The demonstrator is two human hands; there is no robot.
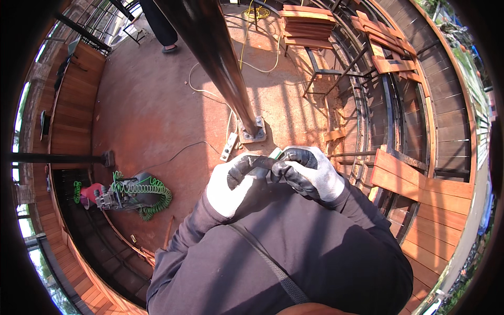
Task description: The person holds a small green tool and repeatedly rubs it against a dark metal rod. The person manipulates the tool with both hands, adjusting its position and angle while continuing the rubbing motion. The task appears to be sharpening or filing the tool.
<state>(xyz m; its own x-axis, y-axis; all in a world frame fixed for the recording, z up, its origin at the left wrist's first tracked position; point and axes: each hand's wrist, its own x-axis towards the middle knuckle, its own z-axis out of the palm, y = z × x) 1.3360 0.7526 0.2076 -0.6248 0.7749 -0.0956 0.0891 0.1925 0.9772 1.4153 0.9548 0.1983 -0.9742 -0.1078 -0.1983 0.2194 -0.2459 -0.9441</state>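
Note:
My left hand and my right hand meet in front of my chest, both in white gloves with dark grey coated palms and fingers. Their fingers are bent and pinched together, tip to tip. A small pale green piece shows at the right hand's fingertips; its kind cannot be made out, and most of whatever lies between the fingers is hidden. Just beyond the hands, a white power strip lies on the floor, beside the bolted foot of a dark metal post.
An air compressor with a coiled green hose stands at left. Stacked boards rest on a metal frame at the back, with more planks at right. Curved wooden benches line both sides. Cords cross the reddish floor. Another person's leg shows far off.

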